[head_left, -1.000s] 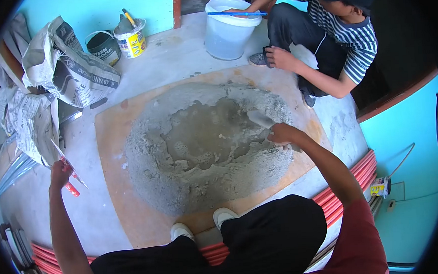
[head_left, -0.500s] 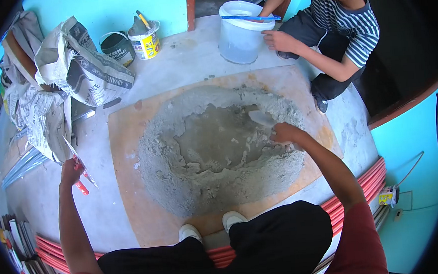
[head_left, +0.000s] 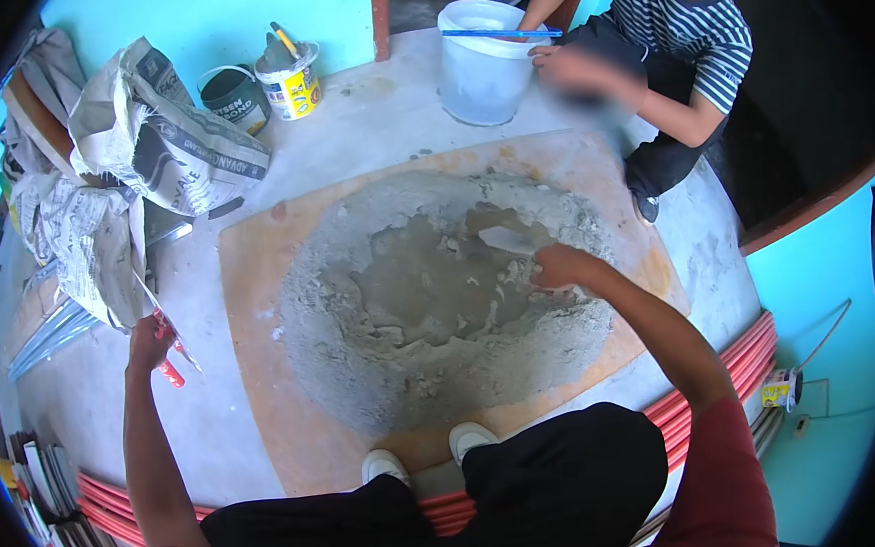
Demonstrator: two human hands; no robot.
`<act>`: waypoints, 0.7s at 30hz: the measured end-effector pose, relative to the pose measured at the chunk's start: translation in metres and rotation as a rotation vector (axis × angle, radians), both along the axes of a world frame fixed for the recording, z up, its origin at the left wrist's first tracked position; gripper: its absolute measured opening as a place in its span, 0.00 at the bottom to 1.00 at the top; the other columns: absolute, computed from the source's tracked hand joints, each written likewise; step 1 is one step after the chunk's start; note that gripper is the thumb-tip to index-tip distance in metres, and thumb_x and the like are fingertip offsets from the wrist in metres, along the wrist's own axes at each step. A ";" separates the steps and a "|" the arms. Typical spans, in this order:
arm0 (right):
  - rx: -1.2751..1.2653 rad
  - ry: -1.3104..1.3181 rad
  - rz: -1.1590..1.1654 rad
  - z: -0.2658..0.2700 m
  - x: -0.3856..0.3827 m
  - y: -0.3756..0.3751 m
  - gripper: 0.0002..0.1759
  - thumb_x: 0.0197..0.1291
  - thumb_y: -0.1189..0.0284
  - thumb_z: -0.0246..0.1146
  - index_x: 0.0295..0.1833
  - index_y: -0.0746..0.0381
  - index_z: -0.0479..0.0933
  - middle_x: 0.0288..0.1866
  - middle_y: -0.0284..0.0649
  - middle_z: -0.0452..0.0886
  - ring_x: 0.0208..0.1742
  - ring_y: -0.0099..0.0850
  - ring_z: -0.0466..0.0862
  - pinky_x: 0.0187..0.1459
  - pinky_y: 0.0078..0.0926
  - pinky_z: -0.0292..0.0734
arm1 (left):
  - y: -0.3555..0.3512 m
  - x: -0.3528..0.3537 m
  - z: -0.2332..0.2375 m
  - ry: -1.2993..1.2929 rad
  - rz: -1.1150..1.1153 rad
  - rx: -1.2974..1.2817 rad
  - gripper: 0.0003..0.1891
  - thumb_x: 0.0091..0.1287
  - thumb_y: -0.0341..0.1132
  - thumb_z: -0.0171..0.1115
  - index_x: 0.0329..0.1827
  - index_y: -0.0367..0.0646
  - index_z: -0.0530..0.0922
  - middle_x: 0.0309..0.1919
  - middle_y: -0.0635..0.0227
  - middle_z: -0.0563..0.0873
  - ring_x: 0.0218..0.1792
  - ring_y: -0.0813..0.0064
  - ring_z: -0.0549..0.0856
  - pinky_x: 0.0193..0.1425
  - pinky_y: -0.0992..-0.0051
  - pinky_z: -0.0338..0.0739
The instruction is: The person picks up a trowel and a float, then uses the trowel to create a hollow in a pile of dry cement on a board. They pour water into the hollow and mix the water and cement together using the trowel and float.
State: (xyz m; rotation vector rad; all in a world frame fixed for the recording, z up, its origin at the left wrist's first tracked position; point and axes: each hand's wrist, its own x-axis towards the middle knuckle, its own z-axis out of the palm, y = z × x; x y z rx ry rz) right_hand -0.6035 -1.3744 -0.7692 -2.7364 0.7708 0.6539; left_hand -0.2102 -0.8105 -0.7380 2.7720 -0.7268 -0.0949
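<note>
At the left, my left hand (head_left: 149, 341) is closed around a plastering trowel (head_left: 183, 341) with a red handle, its blade seen nearly edge-on. My right hand (head_left: 563, 269) grips a small trowel whose handle is hidden in the fist. The pale blade of that trowel (head_left: 507, 239) points left, over the inner right edge of a ring of grey cement mix (head_left: 348, 364). Wet grey slurry (head_left: 423, 284) fills the hollow in the middle. Beneath the heap lies a brown board (head_left: 266, 424).
A co-worker (head_left: 679, 48) crouches at the back right, one hand inside a white bucket (head_left: 486, 75) with a blue stick across it. Cement bags (head_left: 174, 139), a dark pail (head_left: 234, 97) and a yellow-labelled tub (head_left: 291, 87) stand back left. Red pipes (head_left: 723, 361) run behind my feet.
My right hand and its trowel have shifted a little left, and the blade has turned at the slurry's edge. The co-worker's near hand has moved beside the bucket. My left hand stays nearly still.
</note>
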 end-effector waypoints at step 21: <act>-0.055 -0.191 -0.142 -0.026 0.014 0.019 0.23 0.52 0.57 0.60 0.41 0.69 0.80 0.40 0.56 0.82 0.46 0.51 0.82 0.48 0.44 0.76 | -0.070 0.000 0.000 -0.073 -0.201 -0.130 0.11 0.54 0.36 0.64 0.31 0.36 0.78 0.23 0.54 0.81 0.27 0.58 0.82 0.34 0.62 0.73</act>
